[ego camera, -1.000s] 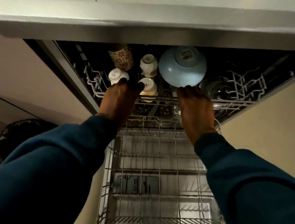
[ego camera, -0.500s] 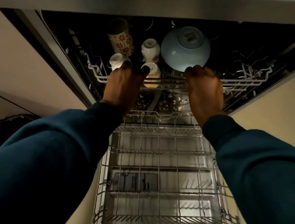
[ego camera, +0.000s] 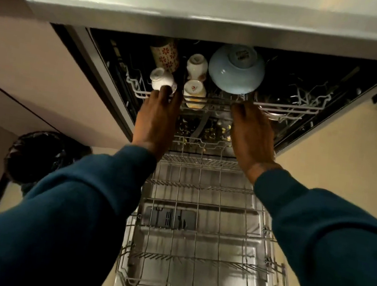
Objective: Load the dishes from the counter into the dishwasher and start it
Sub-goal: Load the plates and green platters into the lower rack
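The dishwasher stands open under the counter (ego camera: 199,20). Its upper rack (ego camera: 291,107) sits mostly inside the tub and carries an upturned light-blue bowl (ego camera: 236,72), a red-flowered mug (ego camera: 166,54) and three small white cups (ego camera: 161,79). My left hand (ego camera: 157,116) and my right hand (ego camera: 252,135) reach forward side by side, fingertips pressed against the upper rack's front rail. The fingers look fairly straight. The lower rack (ego camera: 199,193) is pulled out over the open door and holds no dishes.
Food scraps lie on the tub floor (ego camera: 208,131) below the upper rack. A black bin bag (ego camera: 42,158) sits on the floor to the left. Cabinet fronts flank the dishwasher on both sides.
The upper rack has slid further into the dishwasher, with both hands following on its front rail. The glass bowl at the rack's right is now mostly lost in shadow.
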